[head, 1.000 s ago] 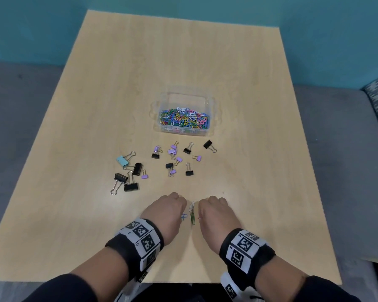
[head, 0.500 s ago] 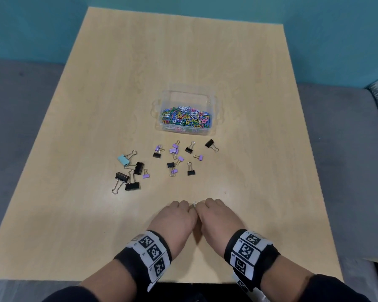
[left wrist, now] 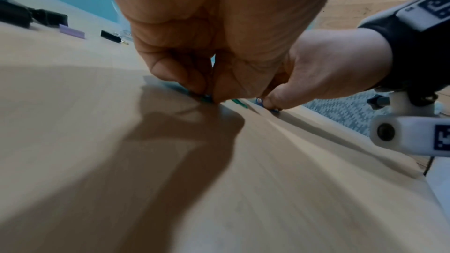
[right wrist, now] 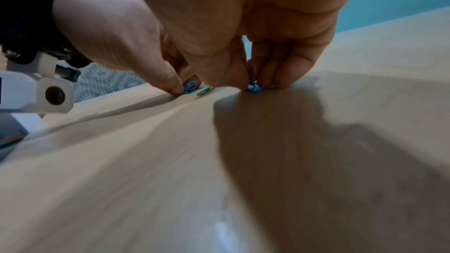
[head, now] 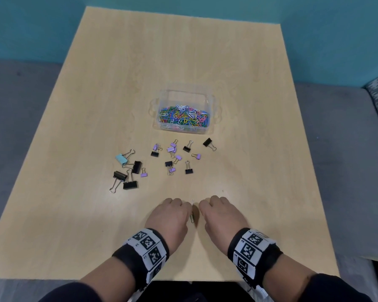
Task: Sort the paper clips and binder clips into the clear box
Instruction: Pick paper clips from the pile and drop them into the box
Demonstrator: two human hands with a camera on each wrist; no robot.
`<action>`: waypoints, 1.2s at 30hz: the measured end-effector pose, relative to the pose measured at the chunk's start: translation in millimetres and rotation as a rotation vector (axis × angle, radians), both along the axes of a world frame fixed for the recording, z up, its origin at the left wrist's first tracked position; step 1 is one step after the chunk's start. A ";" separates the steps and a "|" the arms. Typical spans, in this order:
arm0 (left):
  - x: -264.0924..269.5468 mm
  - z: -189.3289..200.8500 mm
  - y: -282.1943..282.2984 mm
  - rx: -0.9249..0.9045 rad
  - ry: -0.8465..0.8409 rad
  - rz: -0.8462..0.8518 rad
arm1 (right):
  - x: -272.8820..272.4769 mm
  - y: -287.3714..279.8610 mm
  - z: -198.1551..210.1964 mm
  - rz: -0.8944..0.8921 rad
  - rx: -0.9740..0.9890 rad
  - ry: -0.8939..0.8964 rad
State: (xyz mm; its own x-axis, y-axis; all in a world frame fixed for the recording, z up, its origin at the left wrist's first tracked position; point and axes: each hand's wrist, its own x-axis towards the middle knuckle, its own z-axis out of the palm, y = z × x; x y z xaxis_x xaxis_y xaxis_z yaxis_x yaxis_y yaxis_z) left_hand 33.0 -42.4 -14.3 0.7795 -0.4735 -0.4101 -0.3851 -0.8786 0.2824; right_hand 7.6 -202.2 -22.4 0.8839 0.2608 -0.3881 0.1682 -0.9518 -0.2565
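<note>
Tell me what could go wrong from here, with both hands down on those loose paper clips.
1. The left hand pinches a blue clip and the right hand a second blue clip, both low against the table; thin wire may slip on lifting.
2. The green clip lies loose between them and could get flicked away.
3. A clip dropped on the way to the clear box could land among the binder clips.
</note>
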 end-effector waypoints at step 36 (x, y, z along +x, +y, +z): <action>36.1 17.6 15.7 -1.208 1.016 1.199 | 41.7 -20.2 37.1 -1.174 1.438 0.860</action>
State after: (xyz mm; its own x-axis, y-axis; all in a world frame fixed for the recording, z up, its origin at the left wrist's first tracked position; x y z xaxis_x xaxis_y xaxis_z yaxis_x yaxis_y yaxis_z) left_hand 69.1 -26.7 3.2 0.5819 -0.3009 -0.7555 0.8121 0.2632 0.5207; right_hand 49.4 -222.4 14.7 0.5605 0.2568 -0.7874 -0.7965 0.4276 -0.4275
